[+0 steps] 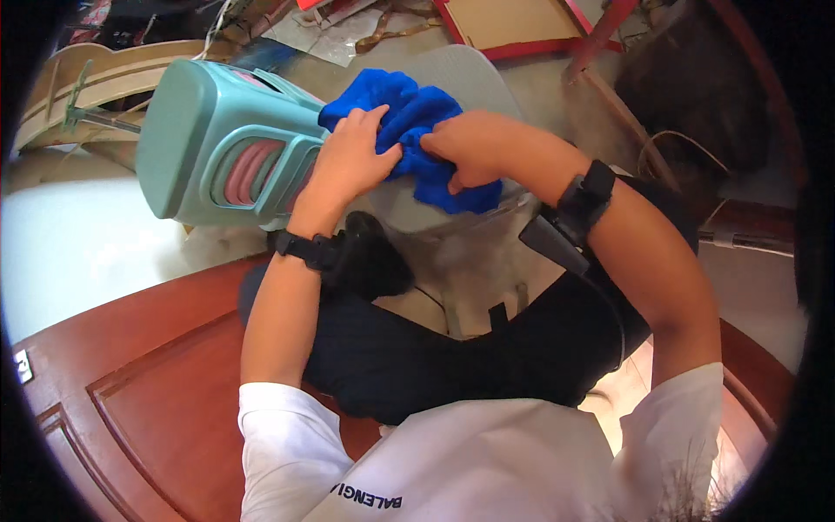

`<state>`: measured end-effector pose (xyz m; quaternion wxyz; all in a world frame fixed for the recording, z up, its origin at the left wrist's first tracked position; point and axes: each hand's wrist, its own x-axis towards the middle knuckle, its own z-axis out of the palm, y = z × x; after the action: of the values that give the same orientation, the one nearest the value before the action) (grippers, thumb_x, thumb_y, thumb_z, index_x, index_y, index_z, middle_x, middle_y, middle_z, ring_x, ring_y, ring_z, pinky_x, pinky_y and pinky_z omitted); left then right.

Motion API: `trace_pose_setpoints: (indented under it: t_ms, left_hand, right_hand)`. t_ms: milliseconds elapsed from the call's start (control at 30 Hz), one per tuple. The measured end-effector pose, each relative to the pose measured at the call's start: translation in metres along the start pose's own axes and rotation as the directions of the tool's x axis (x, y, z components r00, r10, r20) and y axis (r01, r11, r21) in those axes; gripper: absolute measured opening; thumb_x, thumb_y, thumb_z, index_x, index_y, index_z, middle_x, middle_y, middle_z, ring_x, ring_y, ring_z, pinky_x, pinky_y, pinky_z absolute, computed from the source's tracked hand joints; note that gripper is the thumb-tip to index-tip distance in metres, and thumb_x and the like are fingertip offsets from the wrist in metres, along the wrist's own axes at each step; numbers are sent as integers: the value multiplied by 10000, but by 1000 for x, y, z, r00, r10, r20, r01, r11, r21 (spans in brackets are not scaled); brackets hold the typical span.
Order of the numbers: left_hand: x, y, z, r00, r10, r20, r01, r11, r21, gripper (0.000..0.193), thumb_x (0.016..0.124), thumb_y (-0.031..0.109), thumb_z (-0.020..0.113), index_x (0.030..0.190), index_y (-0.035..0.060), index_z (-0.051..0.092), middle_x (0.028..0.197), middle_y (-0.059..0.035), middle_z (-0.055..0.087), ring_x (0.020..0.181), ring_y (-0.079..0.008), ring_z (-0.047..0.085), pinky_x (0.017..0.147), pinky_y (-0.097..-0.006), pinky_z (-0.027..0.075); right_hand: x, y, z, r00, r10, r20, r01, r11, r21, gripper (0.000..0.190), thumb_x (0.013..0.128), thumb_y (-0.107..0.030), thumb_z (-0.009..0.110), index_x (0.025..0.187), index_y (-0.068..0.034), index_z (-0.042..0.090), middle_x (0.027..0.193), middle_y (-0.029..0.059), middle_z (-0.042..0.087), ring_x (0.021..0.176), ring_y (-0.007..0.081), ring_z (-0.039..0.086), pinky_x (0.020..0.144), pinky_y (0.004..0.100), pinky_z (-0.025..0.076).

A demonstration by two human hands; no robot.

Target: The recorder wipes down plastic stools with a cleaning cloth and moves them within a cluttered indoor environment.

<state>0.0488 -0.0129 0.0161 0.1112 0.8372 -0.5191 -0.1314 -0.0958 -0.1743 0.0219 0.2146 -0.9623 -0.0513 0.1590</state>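
A crumpled blue cloth (408, 104) lies over a grey, rounded plastic surface (483, 85) in front of me. My left hand (355, 150) rests on the cloth's left part with its fingers spread; whether it grips any fabric I cannot tell. On the right side, my right hand (473, 147) has its fingers curled into the cloth and pinches a fold. Against the cloth's left edge is a teal plastic stool (176, 143) lying on its side, with pink and green rings showing through its side opening. Both wrists wear black straps with small devices.
A reddish-brown panelled wooden door (176, 404) lies beneath and to the left of me. Beyond the cloth are a red-framed board (522, 49) and a clear plastic bag (319, 39). A curved wooden piece (39, 111) is at the upper left. Wooden bars (626, 124) stand at right.
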Motion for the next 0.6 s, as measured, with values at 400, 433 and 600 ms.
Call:
trace_pose_setpoints:
  t_ms: [400,433,600]
  left_hand:
    - [-10,-48,35,914,-141,-381,95,986,-137,622,846,247,688,1358,-1,437,1349,-193,472,1254,-367,442,1076,-448,342]
    - [-11,-59,38,901,-141,-409,93,987,-134,622,846,247,688,1358,-1,437,1349,-193,472,1254,-367,442,1076,-448,342]
    - [-20,-69,32,680,-728,94,253,112,-961,754,870,376,692,1428,81,278,1402,-117,456,1256,-268,445,1042,-454,357]
  right_hand:
    - [-9,26,2,967,163,-197,-129,976,175,307,729,-204,761,956,-75,602,898,146,639,890,369,620,770,464,484]
    - [-13,32,-1,975,166,-151,-151,983,102,259,731,-154,720,949,-69,609,888,154,638,877,377,617,772,461,485]
    - [-50,46,-22,951,295,-92,-294,956,26,291,736,-71,611,1024,-89,650,959,168,648,936,376,613,811,461,497]
